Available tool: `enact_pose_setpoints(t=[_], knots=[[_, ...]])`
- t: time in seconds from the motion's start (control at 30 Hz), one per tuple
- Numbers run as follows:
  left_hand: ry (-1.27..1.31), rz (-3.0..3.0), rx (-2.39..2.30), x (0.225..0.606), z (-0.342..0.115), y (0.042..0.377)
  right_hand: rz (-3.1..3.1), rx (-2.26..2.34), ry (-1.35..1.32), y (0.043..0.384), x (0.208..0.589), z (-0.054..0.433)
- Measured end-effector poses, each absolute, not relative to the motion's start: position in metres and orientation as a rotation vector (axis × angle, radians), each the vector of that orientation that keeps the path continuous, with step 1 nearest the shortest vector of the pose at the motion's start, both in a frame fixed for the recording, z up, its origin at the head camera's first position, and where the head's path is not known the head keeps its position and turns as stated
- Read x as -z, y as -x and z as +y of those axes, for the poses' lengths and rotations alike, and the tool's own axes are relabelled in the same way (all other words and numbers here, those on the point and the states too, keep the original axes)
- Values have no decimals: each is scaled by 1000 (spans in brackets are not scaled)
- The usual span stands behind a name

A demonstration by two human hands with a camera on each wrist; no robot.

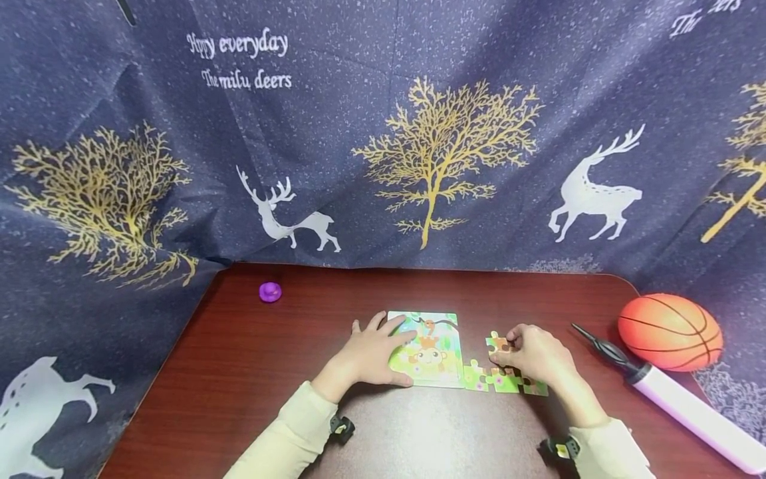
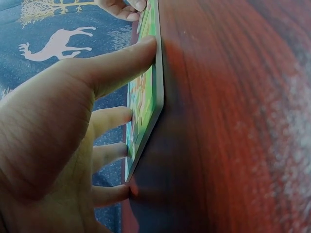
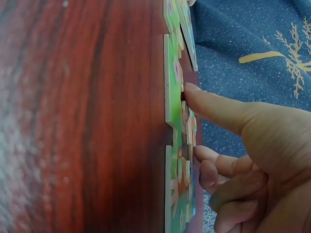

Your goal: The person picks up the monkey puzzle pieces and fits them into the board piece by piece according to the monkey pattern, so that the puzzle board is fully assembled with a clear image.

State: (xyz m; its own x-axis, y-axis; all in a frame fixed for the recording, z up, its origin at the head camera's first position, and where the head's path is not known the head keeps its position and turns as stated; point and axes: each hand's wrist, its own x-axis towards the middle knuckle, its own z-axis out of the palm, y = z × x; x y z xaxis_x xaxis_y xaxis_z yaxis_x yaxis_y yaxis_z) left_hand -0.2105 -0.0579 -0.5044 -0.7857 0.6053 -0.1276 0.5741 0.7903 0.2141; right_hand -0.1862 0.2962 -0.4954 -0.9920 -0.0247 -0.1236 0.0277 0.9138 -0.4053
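Note:
My left hand [image 1: 372, 354] lies spread over the left side of a rectangular picture board [image 1: 441, 371] with a monkey on it. Its thumb rests at the board's near edge in the left wrist view, and the other fingertips touch the far side. Right of the board, my right hand [image 1: 543, 358] pinches a jigsaw piece [image 1: 494, 343] between thumb and index finger, the other fingers curled. Just below it, a row of green jigsaw pieces [image 1: 506, 383] runs right from the board's lower corner. In the right wrist view, those pieces [image 3: 173, 92] appear edge-on, flat on the table.
At the right of the wooden table [image 1: 251, 372] lie an orange basketball [image 1: 670, 332] and a hand pump [image 1: 688, 407] with a black nozzle. A small purple hat-shaped object [image 1: 270, 292] sits at the back left. A dark blue printed cloth [image 1: 335, 133] hangs behind.

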Motion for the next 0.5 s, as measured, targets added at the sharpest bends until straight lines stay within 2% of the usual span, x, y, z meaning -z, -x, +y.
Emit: enact_pose_setpoints(t=[0.5], knots=[[-912, 2780, -240, 503, -58, 210, 2919, 669, 37, 190, 495, 292]])
